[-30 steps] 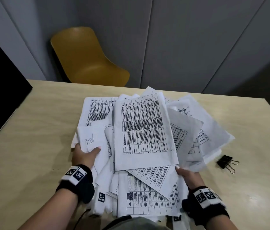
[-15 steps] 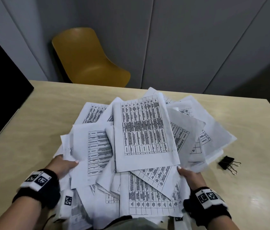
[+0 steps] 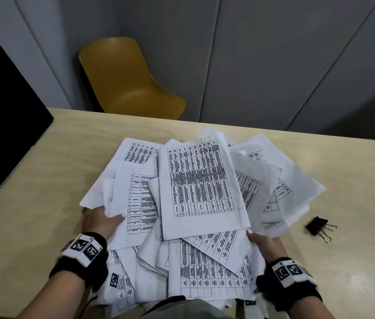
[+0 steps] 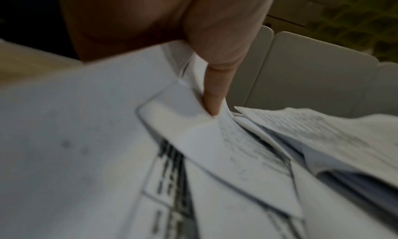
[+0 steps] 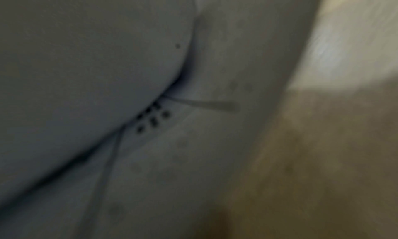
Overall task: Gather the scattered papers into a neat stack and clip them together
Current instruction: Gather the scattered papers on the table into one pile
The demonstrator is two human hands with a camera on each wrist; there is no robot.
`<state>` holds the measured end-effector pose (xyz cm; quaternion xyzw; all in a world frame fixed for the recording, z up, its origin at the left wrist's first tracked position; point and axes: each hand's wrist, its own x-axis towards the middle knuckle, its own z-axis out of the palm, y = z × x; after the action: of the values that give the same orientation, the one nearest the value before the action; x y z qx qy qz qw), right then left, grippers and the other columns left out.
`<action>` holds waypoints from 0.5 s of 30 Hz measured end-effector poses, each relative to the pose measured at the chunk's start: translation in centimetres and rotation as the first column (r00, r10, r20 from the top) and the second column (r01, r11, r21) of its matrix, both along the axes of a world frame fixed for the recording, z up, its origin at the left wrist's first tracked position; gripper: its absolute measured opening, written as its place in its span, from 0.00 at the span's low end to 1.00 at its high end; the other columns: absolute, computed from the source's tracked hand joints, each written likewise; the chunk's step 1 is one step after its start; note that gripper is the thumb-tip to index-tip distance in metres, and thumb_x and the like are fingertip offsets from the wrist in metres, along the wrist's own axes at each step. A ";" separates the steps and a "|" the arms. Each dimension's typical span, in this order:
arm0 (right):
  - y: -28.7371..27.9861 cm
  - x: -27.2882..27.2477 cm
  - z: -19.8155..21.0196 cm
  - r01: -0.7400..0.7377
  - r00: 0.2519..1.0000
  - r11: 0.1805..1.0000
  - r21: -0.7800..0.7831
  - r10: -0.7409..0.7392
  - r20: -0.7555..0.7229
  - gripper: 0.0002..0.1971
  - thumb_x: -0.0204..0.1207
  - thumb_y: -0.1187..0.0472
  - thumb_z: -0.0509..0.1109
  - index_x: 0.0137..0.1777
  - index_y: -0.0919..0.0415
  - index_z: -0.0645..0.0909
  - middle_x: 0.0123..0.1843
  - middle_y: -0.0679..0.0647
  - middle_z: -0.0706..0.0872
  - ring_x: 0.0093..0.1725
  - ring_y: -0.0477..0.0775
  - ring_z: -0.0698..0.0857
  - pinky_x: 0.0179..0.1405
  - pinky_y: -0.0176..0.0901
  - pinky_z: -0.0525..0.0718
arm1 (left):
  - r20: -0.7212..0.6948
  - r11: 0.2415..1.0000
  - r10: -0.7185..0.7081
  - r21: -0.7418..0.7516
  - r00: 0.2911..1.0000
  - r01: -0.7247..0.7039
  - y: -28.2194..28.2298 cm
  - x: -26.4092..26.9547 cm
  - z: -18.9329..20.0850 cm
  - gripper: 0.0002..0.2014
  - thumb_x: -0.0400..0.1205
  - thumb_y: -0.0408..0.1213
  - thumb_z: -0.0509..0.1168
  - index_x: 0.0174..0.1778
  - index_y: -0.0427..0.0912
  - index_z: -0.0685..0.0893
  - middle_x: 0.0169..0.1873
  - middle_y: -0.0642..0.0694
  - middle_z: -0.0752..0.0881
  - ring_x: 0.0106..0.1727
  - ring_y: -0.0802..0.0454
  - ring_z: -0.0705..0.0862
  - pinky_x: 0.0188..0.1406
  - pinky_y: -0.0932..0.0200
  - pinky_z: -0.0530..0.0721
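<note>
The loose papers (image 3: 200,192) are heaped at the middle of the table (image 3: 43,203). Their left edge is pinched by the left hand (image 3: 100,221), thumb on top; the right edge is met by the right hand (image 3: 266,246), whose finger curl cannot be told. A binder clip (image 3: 317,226) is left just right of the papers.

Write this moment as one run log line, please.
stage: gathering | left hand: grips papers | right hand: grips papers | clip: untouched on table
</note>
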<state>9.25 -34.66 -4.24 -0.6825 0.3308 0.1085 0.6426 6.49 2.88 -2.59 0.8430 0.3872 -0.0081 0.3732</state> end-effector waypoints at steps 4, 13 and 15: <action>-0.1 0.1 -0.6 -0.010 0.999 1.000 -0.010 0.010 -0.039 0.12 0.68 0.70 0.74 0.48 0.78 0.84 0.26 0.54 0.88 0.37 0.61 0.86 0.38 0.45 0.83 | -0.008 0.939 0.040 0.342 0.999 -0.035 -0.3 -0.5 2.0 0.18 0.72 0.42 0.73 0.54 0.35 0.87 0.74 0.35 0.64 0.71 0.31 0.61 0.71 0.39 0.65; 0.2 -0.1 1.0 -0.020 0.999 1.000 -0.014 0.019 -0.047 0.06 0.69 0.71 0.73 0.33 0.70 0.81 0.31 0.54 0.84 0.30 0.52 0.81 0.11 0.28 0.74 | 0.209 0.989 -0.093 0.131 0.973 0.066 0.3 -0.1 5.9 0.16 0.83 0.30 0.57 0.66 0.33 0.77 0.58 0.29 0.84 0.48 0.40 0.79 0.53 0.56 0.74; 0.2 -0.2 1.2 -0.038 0.999 0.999 -0.030 0.037 -0.032 0.05 0.70 0.72 0.73 0.34 0.72 0.81 0.35 0.58 0.85 0.28 0.50 0.80 0.07 0.27 0.70 | 0.250 0.985 -0.083 0.170 0.965 0.040 0.4 0.0 7.6 0.16 0.83 0.29 0.57 0.67 0.33 0.77 0.57 0.28 0.84 0.48 0.40 0.79 0.53 0.54 0.74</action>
<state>9.07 -34.47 -3.00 -0.6965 0.3298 0.1262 0.6247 6.44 3.26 5.05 0.8764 0.3089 0.1209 0.3491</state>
